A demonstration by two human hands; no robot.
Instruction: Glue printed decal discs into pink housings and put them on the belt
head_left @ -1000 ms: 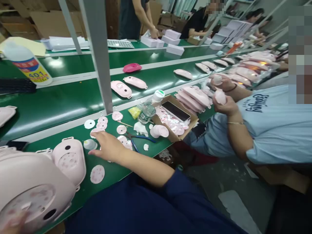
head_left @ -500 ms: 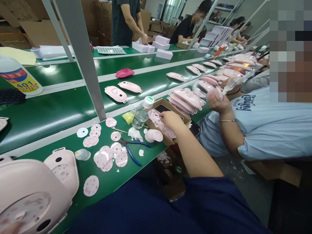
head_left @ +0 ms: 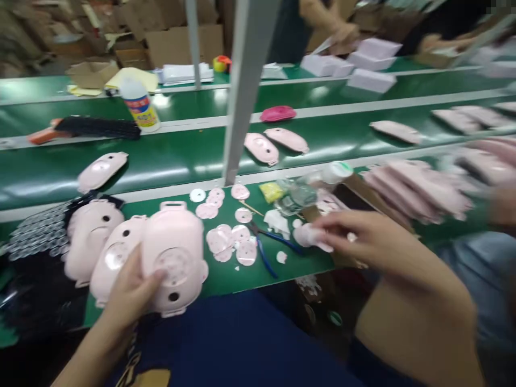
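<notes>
My left hand (head_left: 131, 293) grips a pale pink plastic shell (head_left: 183, 226), upright, with a round patterned inset and a dark hole; the thumb lies across its front. My right hand (head_left: 358, 236) has its fingers pinched at a small stack of round discs (head_left: 304, 235), by the cardboard box (head_left: 371, 201). Blur hides exactly what sits between those fingertips. Blue-handled pliers (head_left: 264, 250) lie open on the green table, beside loose pink-patterned discs (head_left: 220, 239). Two similar pink shells (head_left: 94, 236) rest left of the one I hold.
A metal post (head_left: 244, 91) rises at the table's back edge. Beyond it, a green conveyor (head_left: 185, 156) carries more shells. A clear bottle (head_left: 300, 193) lies near the box. Stacked shells (head_left: 415, 188) and a co-worker's blue clothing (head_left: 479, 269) are on the right.
My view has swung left. The shell in my left hand now shows in full. My right hand has moved from inside the box to the disc stack before it. The bottle now appears tilted.
</notes>
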